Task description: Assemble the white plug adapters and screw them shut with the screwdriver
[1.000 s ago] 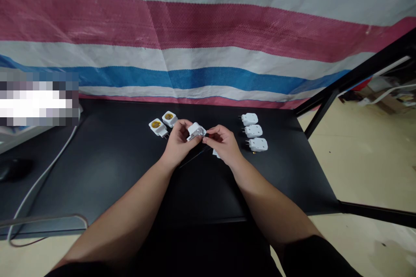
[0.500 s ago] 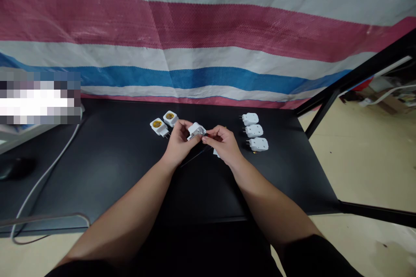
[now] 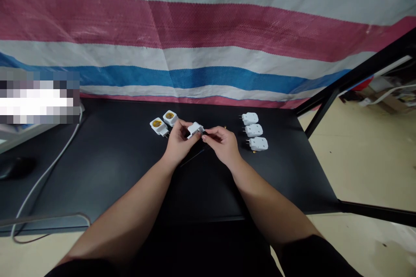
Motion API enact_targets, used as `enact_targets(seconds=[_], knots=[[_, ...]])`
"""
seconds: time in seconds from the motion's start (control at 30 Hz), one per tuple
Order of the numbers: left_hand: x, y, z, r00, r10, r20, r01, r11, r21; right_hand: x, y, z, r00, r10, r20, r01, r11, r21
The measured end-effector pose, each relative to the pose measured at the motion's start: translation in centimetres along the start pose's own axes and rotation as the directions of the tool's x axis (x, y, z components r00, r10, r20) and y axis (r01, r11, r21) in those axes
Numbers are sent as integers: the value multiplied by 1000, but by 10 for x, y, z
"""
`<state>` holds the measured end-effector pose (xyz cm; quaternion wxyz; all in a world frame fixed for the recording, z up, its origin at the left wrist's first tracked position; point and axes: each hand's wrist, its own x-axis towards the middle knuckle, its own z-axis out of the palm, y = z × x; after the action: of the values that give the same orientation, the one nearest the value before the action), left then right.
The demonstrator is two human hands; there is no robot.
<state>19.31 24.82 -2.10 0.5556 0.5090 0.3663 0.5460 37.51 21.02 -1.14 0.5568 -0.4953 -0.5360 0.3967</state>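
Note:
My left hand [image 3: 179, 142] is closed around a white plastic plug housing [image 3: 195, 128], tilted above the table, its inner side turned partly toward me. At the housing's right edge, my right hand [image 3: 221, 140] has thumb and forefinger pinched together; whatever lies between them is too small to make out. Just left of my left hand are two white plug-in lamp sockets, a nearer socket [image 3: 157, 124] and a farther socket [image 3: 170, 117], with gold-coloured round openings facing up. A thin dark rod [image 3: 192, 158] lies on the table below my hands.
Three white plug units, the far unit [image 3: 250, 118], middle unit [image 3: 254, 130] and near unit [image 3: 259, 143], line the right of the black table [image 3: 107, 147], prongs pointing left. A grey cable [image 3: 52, 164] and black mouse [image 3: 17, 168] lie left. Striped sheeting [image 3: 201, 26] hangs behind.
A white piece visible below my right hand is no longer in sight there. Both hands and the plug housing have shifted only slightly.

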Motion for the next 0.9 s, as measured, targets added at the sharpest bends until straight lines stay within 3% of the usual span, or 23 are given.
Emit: enact_targets(seconds=[0.3,0.9], knots=[[0,-2,-1,1000,11,6,-11,1000,20,0,3,1,1000,14,15,-14,1000,-7],[1,0,-1,998,-45,34,46,998,-33,0,-1,-3,997,-78,13,78,997,-22]])
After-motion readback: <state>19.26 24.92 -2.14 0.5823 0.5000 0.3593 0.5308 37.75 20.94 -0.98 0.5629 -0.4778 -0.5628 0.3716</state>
